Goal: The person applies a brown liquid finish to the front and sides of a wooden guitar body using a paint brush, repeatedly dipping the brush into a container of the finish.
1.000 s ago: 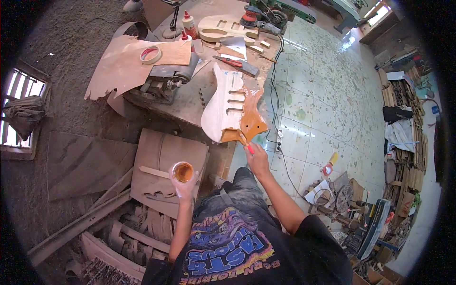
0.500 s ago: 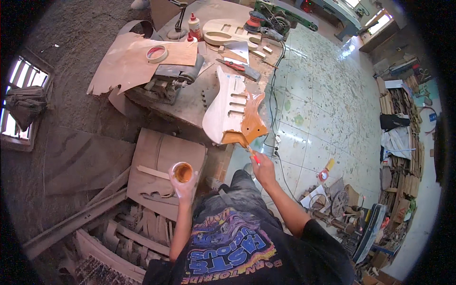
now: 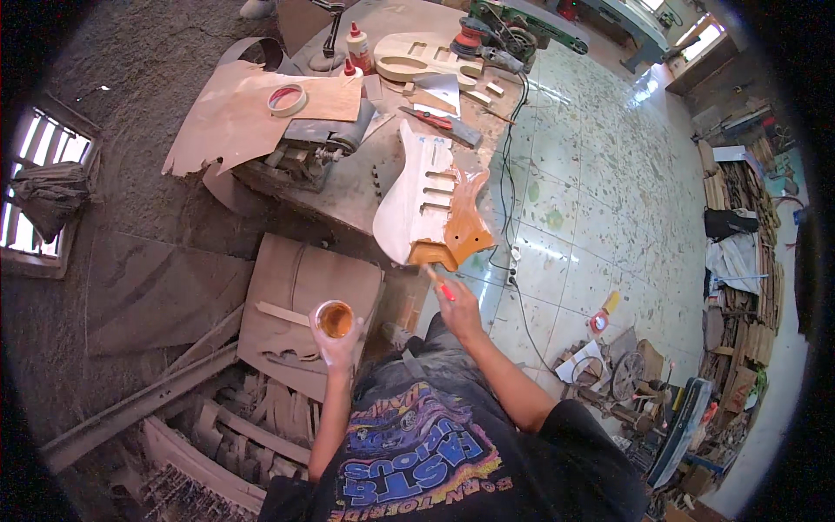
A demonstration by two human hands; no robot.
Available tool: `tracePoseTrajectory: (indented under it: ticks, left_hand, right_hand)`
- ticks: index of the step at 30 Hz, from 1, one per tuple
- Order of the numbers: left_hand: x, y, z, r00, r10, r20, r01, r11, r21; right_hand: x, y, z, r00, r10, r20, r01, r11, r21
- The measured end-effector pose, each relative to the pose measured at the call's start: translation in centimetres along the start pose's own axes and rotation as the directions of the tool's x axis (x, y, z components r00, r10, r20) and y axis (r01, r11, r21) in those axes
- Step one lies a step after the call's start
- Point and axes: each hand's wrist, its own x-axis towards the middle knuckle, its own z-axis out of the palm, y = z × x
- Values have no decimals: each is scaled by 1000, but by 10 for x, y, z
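Observation:
On the near right corner of the workbench lies an electric guitar body. Its left part is pale, while its right side and near edge carry a wet-looking orange-brown coat. My right hand is closed round a paintbrush with a partly red handle, its tip at the body's near edge; whether the bristles touch the wood is too small to tell. Lower left of the body, my left hand holds up a clear cup with orange-brown liquid inside.
Behind the guitar body are a second, bare body, glue bottles, a red-handled tool and an orange sander. A tape roll rests on a thin wood sheet. A black cable hangs along the bench's right edge.
My right hand and the paintbrush have moved left along the body's near edge. The left hand with the cup stays nearly where it was.

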Motion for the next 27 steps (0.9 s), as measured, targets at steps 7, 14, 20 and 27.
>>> tracePoseTrajectory:
  ticks: [7,14,20,27]
  left_hand:
    - [2,-2,2,1000,8,28,-10,999,52]
    - [5,4,8,999,5,41,-6,1000,23]
    - [5,-2,3,999,9,38,-10,1000,24]
    - [6,2,8,998,63,-31,-63,998,-4]
  right_hand:
    - [9,-10,15,999,-6,38,4,999,53]
    - [11,24,-13,995,89,-44,-91,996,-24]
    - [-2,14,-47,988,143,-58,-148,985,-91]
    - [40,50,-59,908,418,-41,-420,904,-85]
